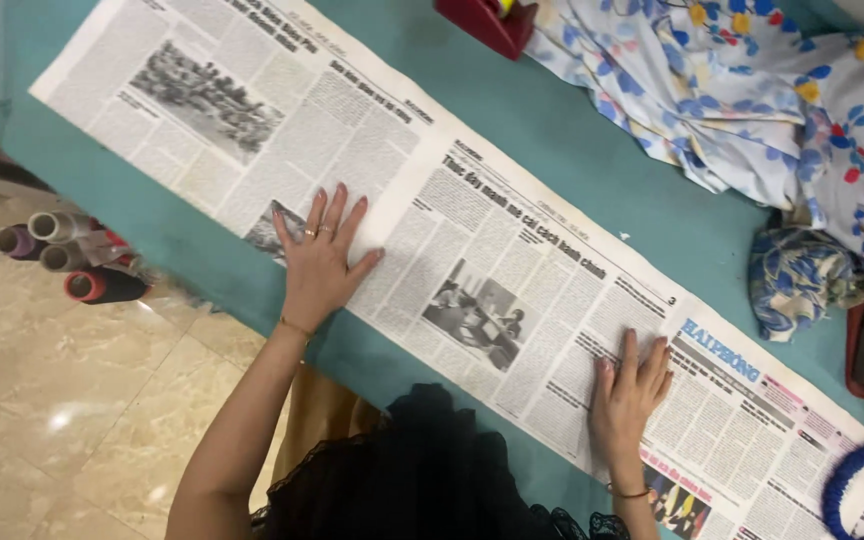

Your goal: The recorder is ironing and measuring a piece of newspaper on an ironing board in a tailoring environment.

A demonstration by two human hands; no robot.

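While flat: long printed newspaper

A person seen from above, arms bare from the shoulder down. The left hand wears two thin gold rings on neighbouring fingers, and a fine gold chain bracelet circles that wrist. The right hand has no ring that shows; a thin bracelet of a darker, reddish-gold tone sits at its wrist. Fingernails are long and appear unpainted. The body is dressed in a black sleeveless top with a lacy, scalloped edge.
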